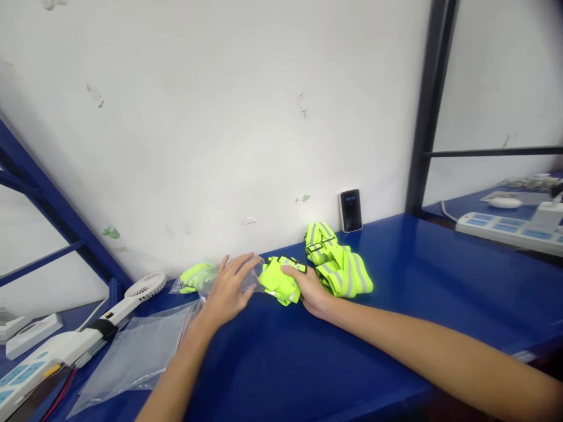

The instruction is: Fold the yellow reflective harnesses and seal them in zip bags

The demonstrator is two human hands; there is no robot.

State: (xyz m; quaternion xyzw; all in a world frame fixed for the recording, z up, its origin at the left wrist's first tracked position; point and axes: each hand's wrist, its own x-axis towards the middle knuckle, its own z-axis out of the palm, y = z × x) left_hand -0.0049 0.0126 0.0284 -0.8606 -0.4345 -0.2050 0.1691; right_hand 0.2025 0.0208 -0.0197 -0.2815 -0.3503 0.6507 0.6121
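Right hand (313, 291) closed on a folded fluorescent strap bundle (280, 282).
Left of the grip, the left hand (227, 291) has its fingers parted beside clear plastic (256, 283); contact indeterminate. Right of the grip, a second bundle (347, 275) rests on the blue table (417, 269); beyond it stands a black-fronted device (351, 212).

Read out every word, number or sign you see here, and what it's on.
"1?:42", apparently, on the black-fronted device; its second digit is too blurred to read.
Any print on the left power strip or right power strip is too small or blurred.
Nothing else is readable.
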